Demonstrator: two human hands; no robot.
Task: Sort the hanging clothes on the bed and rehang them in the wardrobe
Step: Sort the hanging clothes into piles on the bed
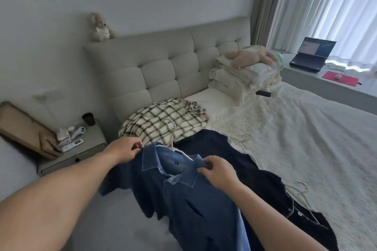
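Our left hand point(124, 150) and right hand point(219, 171) pinch one blue shirt's point(183, 195) collar in curled fingers; behind lie one plaid shirt point(163, 120), one dark garment point(265, 181), two teddy bears.

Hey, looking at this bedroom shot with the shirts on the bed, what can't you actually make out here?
Head view only:
- Wardrobe: not in frame.
- Hanger inside the blue denim shirt: mostly covered by collar and fabric.
- Size tag: too small to read.
- Laptop screen: blurred.
- Dark garment: partly covered, lower edge cut off.
- Left hand, right hand: fingertips hidden in collar.
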